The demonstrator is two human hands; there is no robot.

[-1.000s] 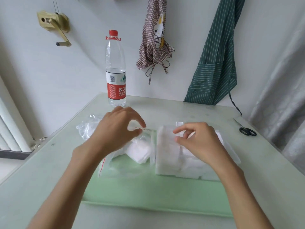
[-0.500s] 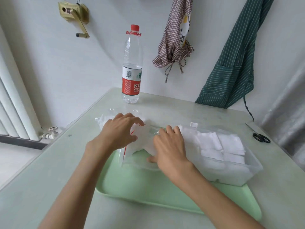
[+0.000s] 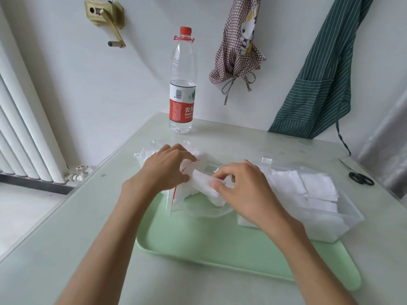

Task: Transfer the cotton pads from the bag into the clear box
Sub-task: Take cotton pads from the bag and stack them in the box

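Since 0.5 s ago, the right hand [image 3: 240, 190] is now lifting out of the bag [image 3: 198, 208], pinching 1 wad of cotton pads [image 3: 204, 187] just beside the left hand [image 3: 165, 170], which is still gripping the bag's mouth. Beyond, the clear box [image 3: 319, 201] is sitting on the green tray [image 3: 220, 243].

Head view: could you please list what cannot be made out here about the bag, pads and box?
- Bag mouth: covered by the left hand.
- Pads pinched by the right hand: number unclear, motion blur.
- Box near-left corner: behind the right hand.
- Pads left in the bag: number unclear, crumpled film.
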